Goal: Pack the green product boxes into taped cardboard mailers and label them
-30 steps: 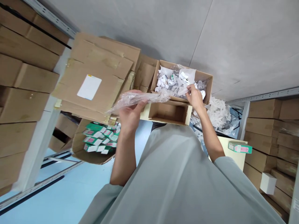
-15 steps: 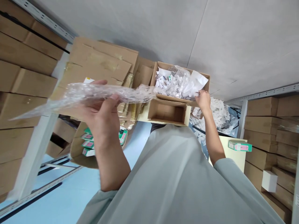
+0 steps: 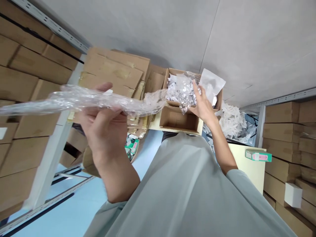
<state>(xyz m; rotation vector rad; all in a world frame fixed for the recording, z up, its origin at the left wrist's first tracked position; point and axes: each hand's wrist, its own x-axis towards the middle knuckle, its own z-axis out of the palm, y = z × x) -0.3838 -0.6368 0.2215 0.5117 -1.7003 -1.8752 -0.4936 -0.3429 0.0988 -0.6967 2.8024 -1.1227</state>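
My left hand (image 3: 106, 131) is raised and closed around a long, crumpled length of clear plastic film (image 3: 98, 101). One end trails off to the left, and the other reaches the edge of a cardboard box (image 3: 219, 101). My right hand (image 3: 203, 107) is over that box with fingers and thumb apart, at a clump of clear plastic (image 3: 186, 93); whether it touches the clump is hard to see. White paper scraps (image 3: 176, 85) fill the box, and a white sheet (image 3: 212, 81) leans over its right rim. Directly in front stands a smaller open carton (image 3: 179, 119).
Flattened cardboard (image 3: 113, 70) is stacked left of the box. White paper shreds (image 3: 233, 121) are heaped on the right, near a green-and-pink box (image 3: 258, 155) on a pale yellow surface (image 3: 247, 171). Shelves of brown cartons (image 3: 27, 121) flank both sides.
My right hand has let go of the white sheet, now farther right at the rim, and moved left over the clear plastic. The film in my left hand has shifted left.
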